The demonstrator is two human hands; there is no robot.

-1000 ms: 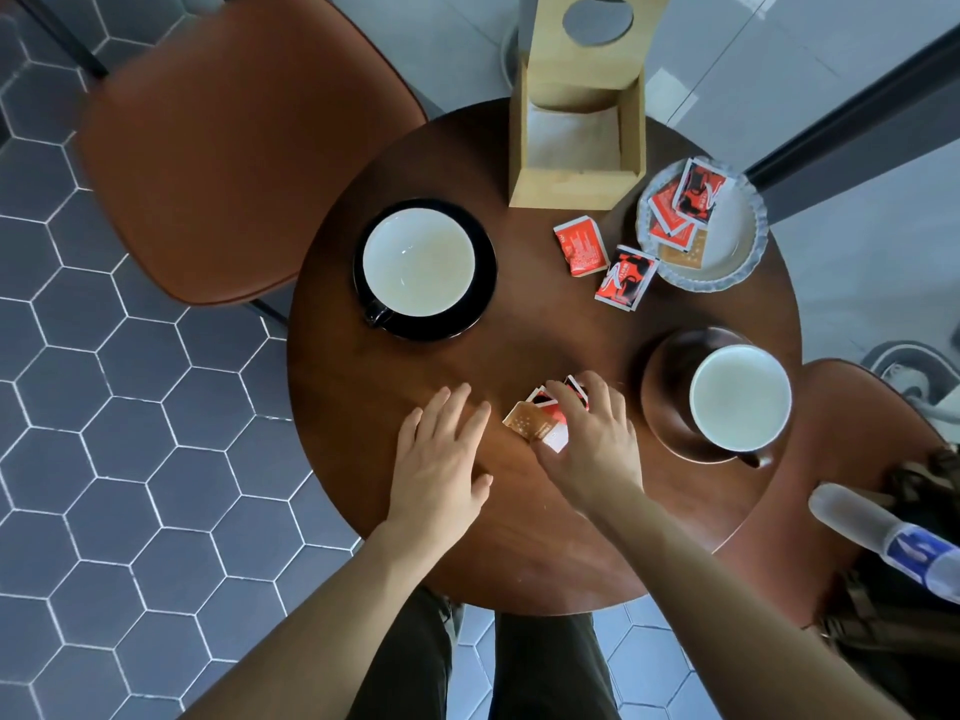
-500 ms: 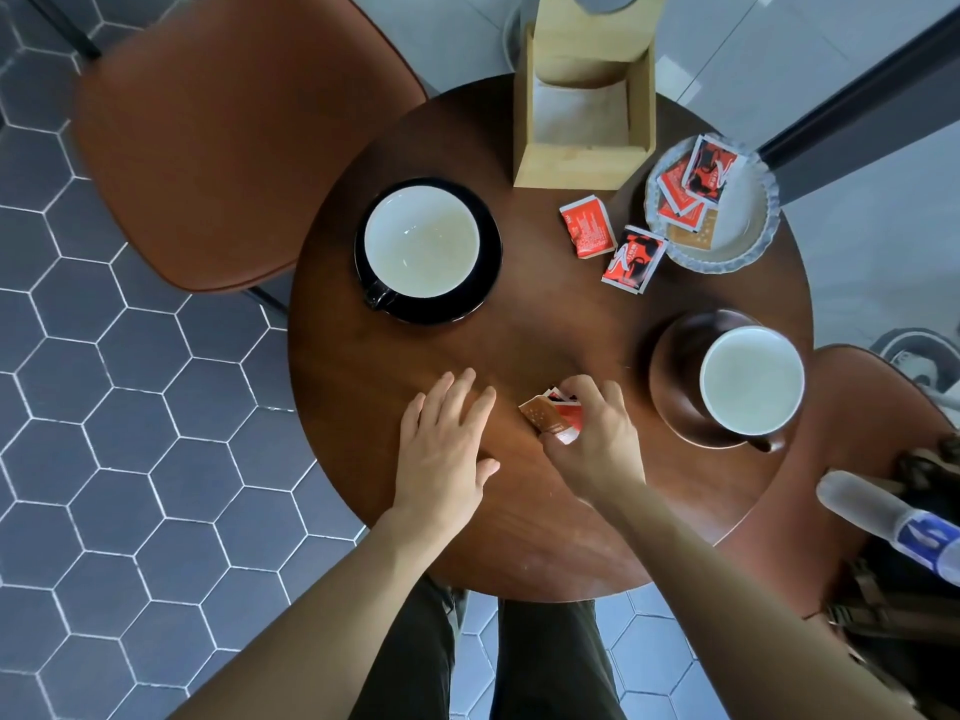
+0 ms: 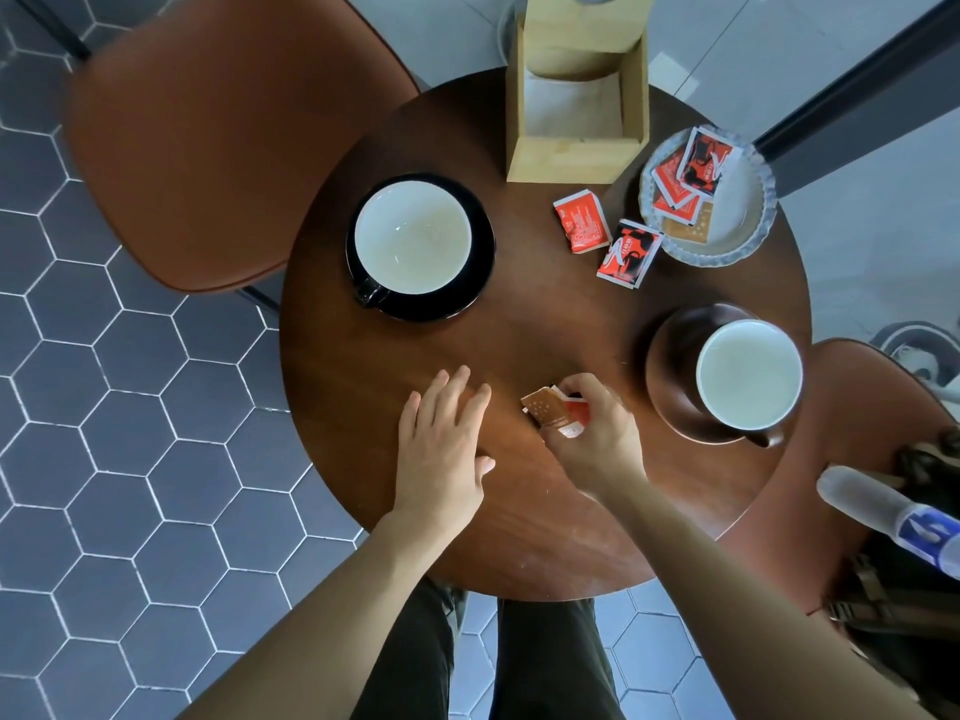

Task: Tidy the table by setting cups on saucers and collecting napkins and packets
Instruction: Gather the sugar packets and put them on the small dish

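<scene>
Round wooden table [image 3: 363, 511] under us: our left hand [image 3: 441, 449] lies flat and spread, our right hand [image 3: 592, 433] pinches a few packets [image 3: 550, 410]. Farther off, two loose packets [image 3: 605, 241] sit beside the packet dish [image 3: 748, 220]. That thin stack could fan out and slip if we pinch loosely.
</scene>
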